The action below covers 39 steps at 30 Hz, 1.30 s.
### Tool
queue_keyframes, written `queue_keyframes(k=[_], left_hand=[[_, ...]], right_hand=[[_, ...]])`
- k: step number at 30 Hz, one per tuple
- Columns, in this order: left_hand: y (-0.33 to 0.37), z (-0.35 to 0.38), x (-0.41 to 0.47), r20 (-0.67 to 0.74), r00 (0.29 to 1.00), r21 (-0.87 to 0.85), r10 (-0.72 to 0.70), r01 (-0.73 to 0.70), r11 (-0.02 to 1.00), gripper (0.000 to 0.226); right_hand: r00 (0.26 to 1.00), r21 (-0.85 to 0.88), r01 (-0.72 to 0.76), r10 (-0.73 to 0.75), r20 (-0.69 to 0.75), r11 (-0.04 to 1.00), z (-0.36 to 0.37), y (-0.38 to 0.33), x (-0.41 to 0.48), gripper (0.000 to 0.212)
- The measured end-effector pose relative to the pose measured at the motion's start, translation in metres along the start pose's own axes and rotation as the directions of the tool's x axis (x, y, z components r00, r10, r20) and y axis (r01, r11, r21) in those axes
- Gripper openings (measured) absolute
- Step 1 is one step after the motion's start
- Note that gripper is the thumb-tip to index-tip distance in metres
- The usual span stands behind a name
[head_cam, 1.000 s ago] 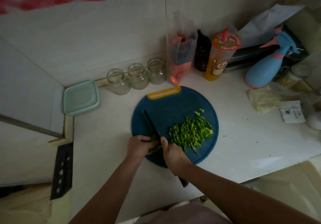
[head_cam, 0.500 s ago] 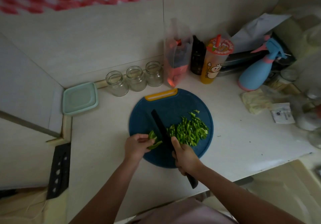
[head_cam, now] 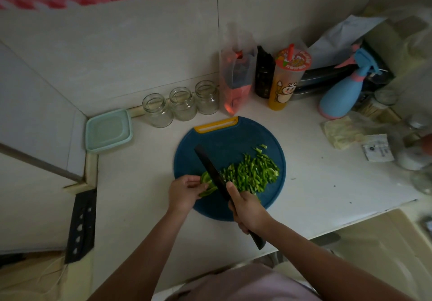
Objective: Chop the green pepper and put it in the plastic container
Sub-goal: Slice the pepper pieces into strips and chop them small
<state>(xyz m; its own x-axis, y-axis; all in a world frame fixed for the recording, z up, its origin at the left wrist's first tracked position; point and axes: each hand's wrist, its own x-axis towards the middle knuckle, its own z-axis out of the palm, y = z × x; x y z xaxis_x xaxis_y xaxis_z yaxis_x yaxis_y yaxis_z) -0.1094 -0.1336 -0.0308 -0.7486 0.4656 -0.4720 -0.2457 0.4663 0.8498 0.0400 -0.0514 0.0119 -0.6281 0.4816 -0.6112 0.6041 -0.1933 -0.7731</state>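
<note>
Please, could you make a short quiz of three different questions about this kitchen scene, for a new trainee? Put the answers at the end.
1. True or false: the plastic container already holds chopped pepper.
2. Which hand grips the knife? A) left hand B) right hand C) both
3. Fill in: the pile of chopped pepper lies on the ___ side of the blade, as the camera sees it.

Key
1. False. It sits closed, with its lid on, left of the cutting board.
2. B. The left hand only steadies the uncut pepper piece.
3. Right.
</note>
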Motion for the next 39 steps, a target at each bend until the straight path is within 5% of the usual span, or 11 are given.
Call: queue_keyframes(k=[33,39], left_hand=[[0.003,0.000,0.004,-0.001,0.997,-0.025,-0.074,0.074,0.997,0.027],[0.008,0.001,0.005,-0.008,0.990,-0.048,-0.140,0.139,0.989,0.026]], right_hand=[[0.998,-0.061,-0.066,0.066,-0.005,0.996,0.012,0.008,0.004,0.061],[0.999,-0.190,-0.022,0.013,-0.046,0.982,0.015,0.006,0.006,0.062]])
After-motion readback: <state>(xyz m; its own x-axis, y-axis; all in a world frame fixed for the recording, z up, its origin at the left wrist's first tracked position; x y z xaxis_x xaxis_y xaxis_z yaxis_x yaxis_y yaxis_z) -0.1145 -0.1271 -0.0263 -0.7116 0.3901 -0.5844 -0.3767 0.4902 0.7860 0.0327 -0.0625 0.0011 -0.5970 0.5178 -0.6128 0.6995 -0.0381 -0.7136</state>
